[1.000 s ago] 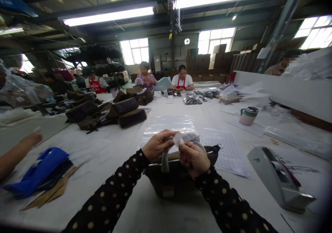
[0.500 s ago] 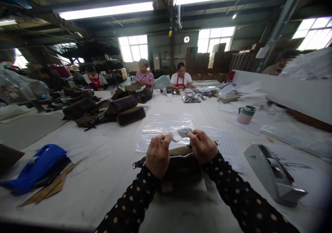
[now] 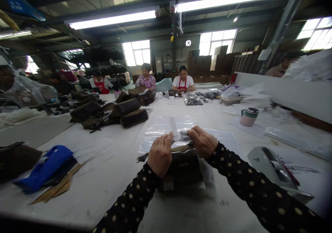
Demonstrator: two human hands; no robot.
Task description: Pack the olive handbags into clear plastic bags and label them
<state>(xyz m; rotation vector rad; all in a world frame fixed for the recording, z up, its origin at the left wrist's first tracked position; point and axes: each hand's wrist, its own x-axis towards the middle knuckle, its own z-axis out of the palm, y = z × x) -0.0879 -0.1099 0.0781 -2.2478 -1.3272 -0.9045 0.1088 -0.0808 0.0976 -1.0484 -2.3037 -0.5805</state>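
Note:
A dark olive zippered bag lies on the white table in front of me, its metal zipper along the top. Over it my left hand pinches the left end of a thin white wrapping strip, a loose tongue of which sticks up. My right hand pinches the strip's greyish, bunched right end; whether a bag handle lies inside it I cannot tell. Just beyond the hands lies a clear plastic bag, flat on the table.
Olive bags are piled at the left. Nearer lie a blue tape dispenser-like object and brown card. A printed sheet, a lidded mug and a grey tape dispenser stand right. Co-workers sit across the table.
The white strip's loose end now stands up near my left fingers, where it was folded lower before. Both hands remain over the bag. The view has shifted slightly.

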